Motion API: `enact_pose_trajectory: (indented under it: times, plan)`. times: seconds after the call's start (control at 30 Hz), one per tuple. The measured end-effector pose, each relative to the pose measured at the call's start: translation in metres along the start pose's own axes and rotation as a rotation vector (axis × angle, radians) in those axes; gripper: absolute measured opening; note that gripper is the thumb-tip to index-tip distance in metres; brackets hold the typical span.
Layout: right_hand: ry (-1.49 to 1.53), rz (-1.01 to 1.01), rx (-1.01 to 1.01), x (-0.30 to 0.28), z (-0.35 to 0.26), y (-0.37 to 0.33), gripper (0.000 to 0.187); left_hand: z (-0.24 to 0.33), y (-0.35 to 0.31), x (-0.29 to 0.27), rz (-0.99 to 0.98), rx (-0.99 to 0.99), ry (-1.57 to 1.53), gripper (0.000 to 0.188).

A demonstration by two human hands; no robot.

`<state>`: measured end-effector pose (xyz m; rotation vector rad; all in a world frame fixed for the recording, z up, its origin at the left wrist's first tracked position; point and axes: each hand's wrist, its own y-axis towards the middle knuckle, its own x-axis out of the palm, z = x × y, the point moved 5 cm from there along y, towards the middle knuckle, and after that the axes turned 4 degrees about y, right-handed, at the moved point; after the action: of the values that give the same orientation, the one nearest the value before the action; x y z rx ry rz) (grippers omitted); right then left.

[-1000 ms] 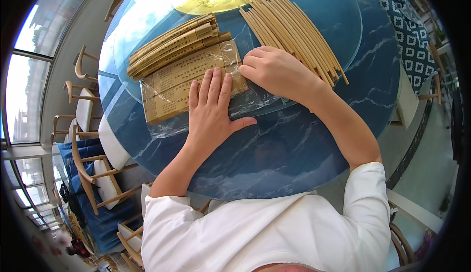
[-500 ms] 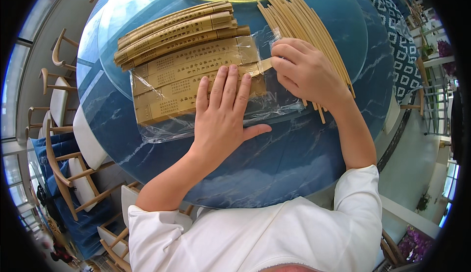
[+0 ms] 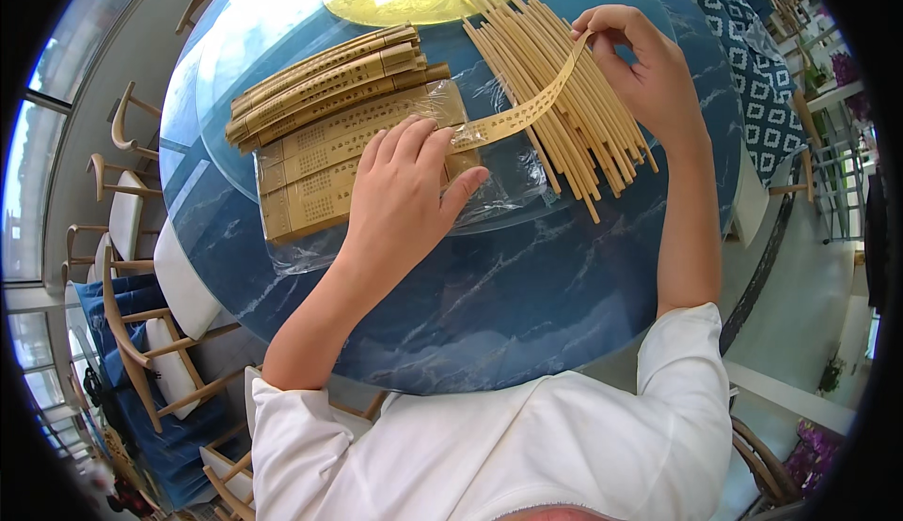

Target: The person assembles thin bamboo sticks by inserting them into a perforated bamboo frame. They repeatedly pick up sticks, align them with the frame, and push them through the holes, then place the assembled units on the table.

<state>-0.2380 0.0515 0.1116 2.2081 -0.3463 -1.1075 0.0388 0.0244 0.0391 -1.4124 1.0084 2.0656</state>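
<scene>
Since the earlier frame, the right hand (image 3: 644, 74) has gone up and away to the right, and it pulls a long, thin, tan paper strip (image 3: 527, 114) with it. Its thumb and fingers pinch the far end. Now the strip bends up over the bunch of thin, round, light-brown wooden sticks (image 3: 591, 131), and its other end is at the flat, tan printed papers (image 3: 315, 197), near the left hand (image 3: 400, 182).

That left hand rests on these papers, with its fingers close together and a little bent and its thumb out to the side. A shiny, see-through plastic bag (image 3: 508, 187) lies around and under them. Just behind sits a pile of long, folded, tan paper sleeves (image 3: 329, 79). Small dark writing runs in rows on the strip, the papers and the sleeves. It all lies on a round, blue, marble-look table (image 3: 461, 309).
</scene>
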Motion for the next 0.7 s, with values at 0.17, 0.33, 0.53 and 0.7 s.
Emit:
enact_pose_trajectory:
  times: [0.17,0.33,0.53,0.7]
  plan:
    - [0.061,-0.03,0.045,-0.006,0.003,-0.003,0.016,-0.003,0.053,0.008,-0.048,0.061,-0.279,0.059]
    - [0.081,-0.109,0.025,-0.007,0.003,0.0,0.019,0.01,0.085,0.018,-0.296,-0.153,-0.69,0.06]
    - [0.177,-0.151,0.039,0.003,0.001,-0.002,0.019,0.017,0.102,0.043,-0.217,-0.058,-0.998,0.064]
    - [0.151,-0.15,0.007,0.006,-0.002,-0.002,0.02,0.021,0.103,0.044,-0.325,-0.052,-1.231,0.055]
